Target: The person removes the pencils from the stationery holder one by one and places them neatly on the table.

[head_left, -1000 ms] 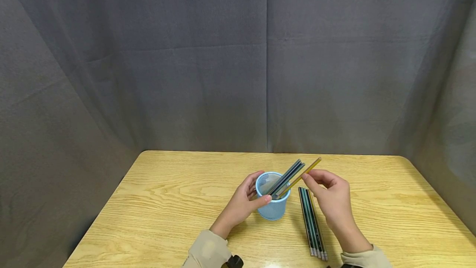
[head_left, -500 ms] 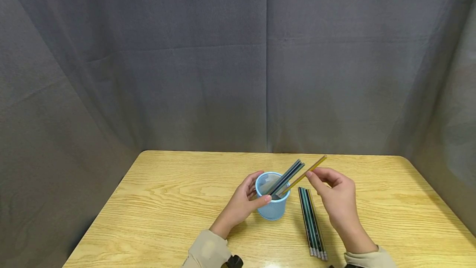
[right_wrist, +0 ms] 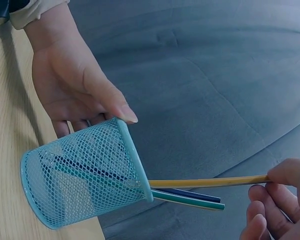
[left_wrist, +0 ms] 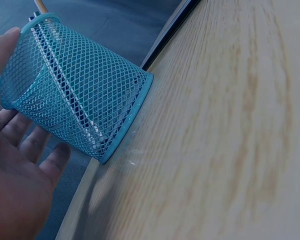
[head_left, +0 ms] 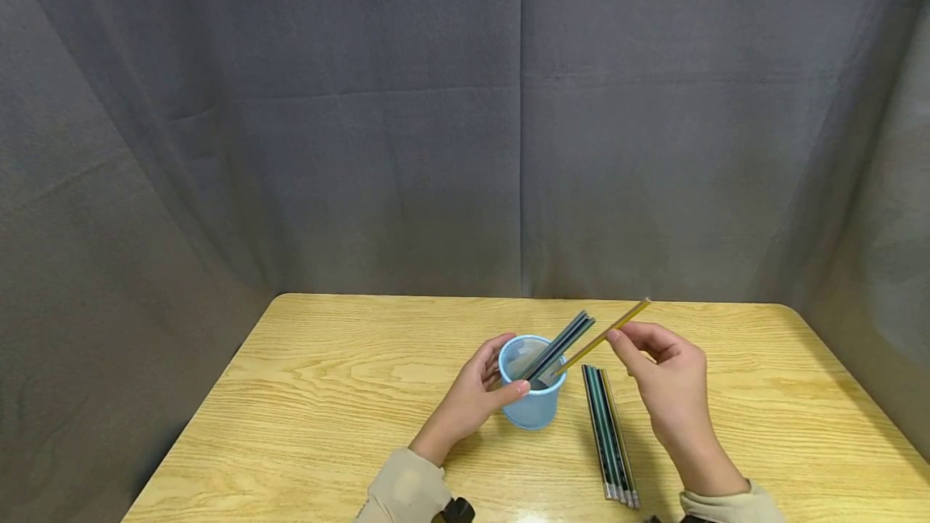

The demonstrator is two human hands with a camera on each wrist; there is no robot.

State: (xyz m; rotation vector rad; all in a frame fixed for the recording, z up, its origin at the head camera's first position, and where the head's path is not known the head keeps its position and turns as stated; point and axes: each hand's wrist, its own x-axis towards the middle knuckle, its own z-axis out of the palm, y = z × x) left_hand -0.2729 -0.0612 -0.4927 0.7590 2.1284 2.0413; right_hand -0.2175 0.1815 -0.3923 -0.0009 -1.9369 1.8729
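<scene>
A light blue mesh pencil cup stands on the table. My left hand holds it from the left, thumb at the rim and the other fingers around the far side. Dark blue and green pencils lean inside the cup toward the upper right. Between thumb and fingertips, my right hand pinches a yellow pencil near its upper part. Its lower end is just inside the rim, as the yellow pencil in the right wrist view also shows. In the left wrist view, mesh covers the pencils inside the cup.
Right of the cup, several pencils lie side by side, dark and green ones with a yellow one at the right, eraser ends toward the front. The wooden table ends at a grey curtain behind and at both sides.
My right hand has moved to the right and slightly up, drawing the yellow pencil partway out of the cup. The left hand and the cup have stayed in place.
</scene>
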